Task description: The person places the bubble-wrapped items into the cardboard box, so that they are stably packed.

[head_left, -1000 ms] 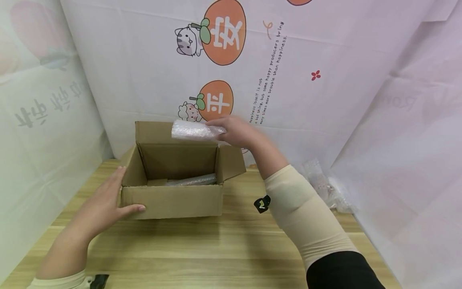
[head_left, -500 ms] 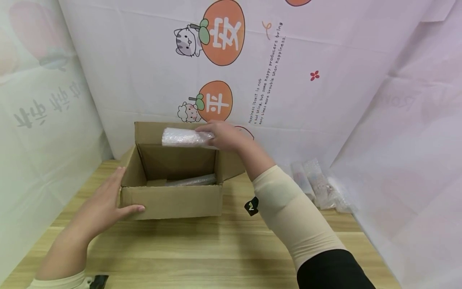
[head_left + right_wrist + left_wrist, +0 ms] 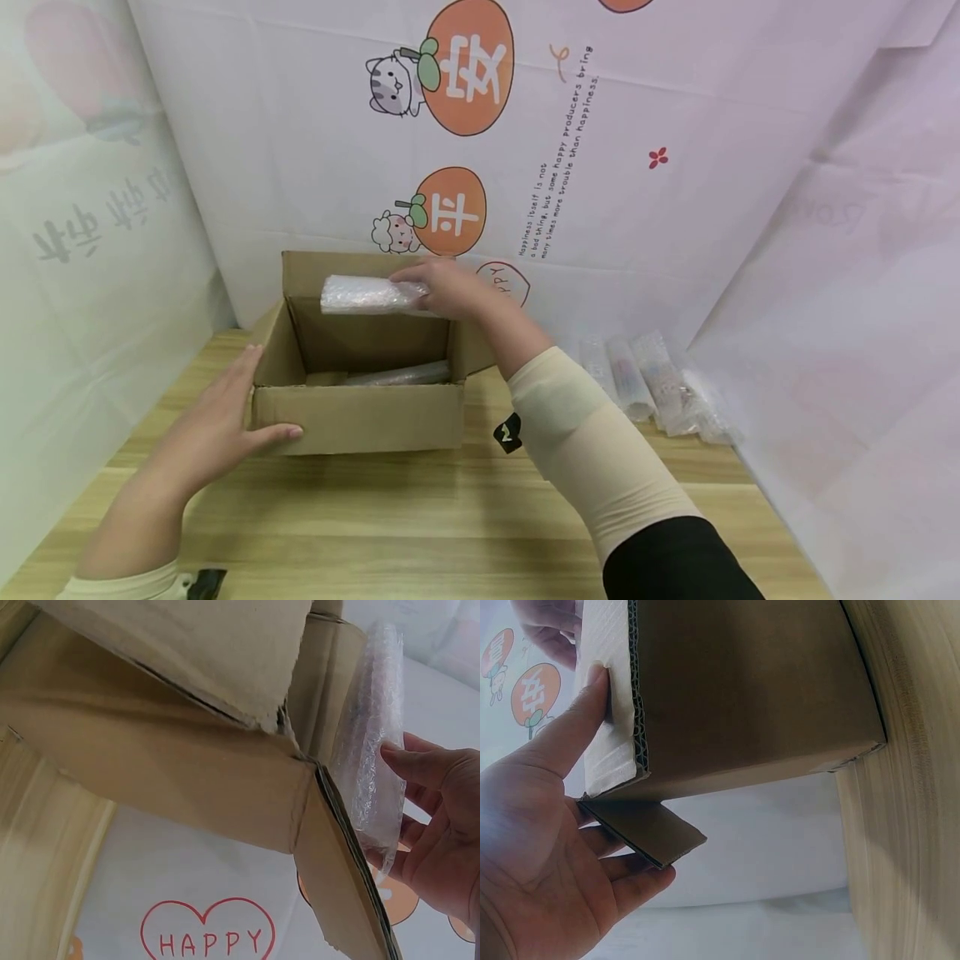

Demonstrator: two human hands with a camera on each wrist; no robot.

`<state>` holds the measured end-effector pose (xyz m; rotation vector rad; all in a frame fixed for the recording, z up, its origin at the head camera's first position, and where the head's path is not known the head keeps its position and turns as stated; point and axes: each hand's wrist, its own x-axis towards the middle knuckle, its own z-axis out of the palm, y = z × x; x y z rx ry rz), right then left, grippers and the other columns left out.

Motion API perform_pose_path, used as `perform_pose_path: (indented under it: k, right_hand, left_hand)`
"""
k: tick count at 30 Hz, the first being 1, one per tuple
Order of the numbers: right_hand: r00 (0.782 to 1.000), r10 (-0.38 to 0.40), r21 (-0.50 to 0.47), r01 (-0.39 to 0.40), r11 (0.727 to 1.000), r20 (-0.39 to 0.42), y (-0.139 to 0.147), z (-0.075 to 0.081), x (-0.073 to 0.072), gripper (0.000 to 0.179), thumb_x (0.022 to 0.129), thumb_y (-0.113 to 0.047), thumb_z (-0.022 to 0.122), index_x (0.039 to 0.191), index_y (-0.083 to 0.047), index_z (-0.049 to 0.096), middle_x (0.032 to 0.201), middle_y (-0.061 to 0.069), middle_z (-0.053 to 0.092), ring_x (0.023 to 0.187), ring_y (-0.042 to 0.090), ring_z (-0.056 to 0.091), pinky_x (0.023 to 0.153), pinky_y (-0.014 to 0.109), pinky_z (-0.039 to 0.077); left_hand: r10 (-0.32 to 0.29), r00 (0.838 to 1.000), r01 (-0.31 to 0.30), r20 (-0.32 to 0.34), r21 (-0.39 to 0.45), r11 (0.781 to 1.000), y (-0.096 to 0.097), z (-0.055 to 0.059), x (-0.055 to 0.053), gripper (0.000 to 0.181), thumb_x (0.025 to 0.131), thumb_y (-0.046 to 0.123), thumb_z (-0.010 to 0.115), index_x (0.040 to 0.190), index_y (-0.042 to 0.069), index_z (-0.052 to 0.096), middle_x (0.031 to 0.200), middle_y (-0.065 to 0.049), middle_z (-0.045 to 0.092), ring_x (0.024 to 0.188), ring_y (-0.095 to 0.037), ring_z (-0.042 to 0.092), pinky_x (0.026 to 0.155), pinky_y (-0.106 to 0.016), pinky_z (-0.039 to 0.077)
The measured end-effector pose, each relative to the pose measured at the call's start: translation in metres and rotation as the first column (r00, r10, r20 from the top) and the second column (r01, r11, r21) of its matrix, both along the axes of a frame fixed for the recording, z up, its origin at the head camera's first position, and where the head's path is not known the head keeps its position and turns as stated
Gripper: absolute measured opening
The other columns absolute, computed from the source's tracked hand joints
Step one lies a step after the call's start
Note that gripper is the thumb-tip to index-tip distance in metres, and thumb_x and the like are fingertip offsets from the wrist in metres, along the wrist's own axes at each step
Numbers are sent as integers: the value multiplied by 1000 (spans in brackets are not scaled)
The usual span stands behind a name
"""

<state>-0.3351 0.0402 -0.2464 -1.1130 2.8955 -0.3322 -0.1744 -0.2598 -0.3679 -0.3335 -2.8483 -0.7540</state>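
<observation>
An uncapped cardboard box (image 3: 360, 419) stands on the wooden table with its flaps spread. My left hand (image 3: 213, 429) grips its left front corner; the left wrist view has the thumb on the front wall and the fingers behind a side flap (image 3: 651, 831). Over the box opening, my right hand (image 3: 453, 287) holds one end of a bubble-wrapped roll (image 3: 363, 296) lying roughly level. The right wrist view shows the thumb (image 3: 397, 754) pressed on the bubble wrap; what is inside the wrap is blurred. Another bubble-wrapped piece (image 3: 401, 375) lies inside the box, partly hidden by the front wall.
Several bubble-wrapped packs (image 3: 630, 379) lie side by side at the right rear of the wooden table (image 3: 360, 533). Printed white cloth (image 3: 315, 150) hangs close behind the box, and more cloth encloses both sides. A right flap (image 3: 474, 337) sticks outward beneath my right wrist.
My right hand has moved left and down with the bubble-wrapped roll, farther over the box. More of the wrapped packs at right now show past the arm. My left hand stays put.
</observation>
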Motion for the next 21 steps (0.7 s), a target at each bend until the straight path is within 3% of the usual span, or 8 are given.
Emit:
perform_pose_path:
  k: [7,15,21]
  right_hand:
    - [993,-33,90,23,996,116,-2,-5,3,61,94,-26,67,150,-30,43,161,10,25,147,29,26,118,42,35]
    - [990,-46,15,44,999,132,10,-9,2,57,95,-29,65,149,-26,45,159,12,27,145,30,32,115,47,38]
    - [994,-58,-15,60,998,97,23,-6,-1,55,97,-33,62,148,-24,45,157,10,30,143,28,34,116,45,36]
  left_hand:
    - [3,1000,-3,9,-9,1000,-1,0,0,126,76,71,67,158,11,-7,163,-23,-1,144,-53,12,110,-73,17]
    - [-2,1000,2,9,-8,1000,-1,0,-1,125,77,70,67,158,11,-8,163,-23,-2,145,-53,11,110,-74,17]
    - [0,1000,0,20,-4,1000,0,0,0,126,76,70,68,158,11,-8,163,-23,-3,144,-54,10,110,-74,17]
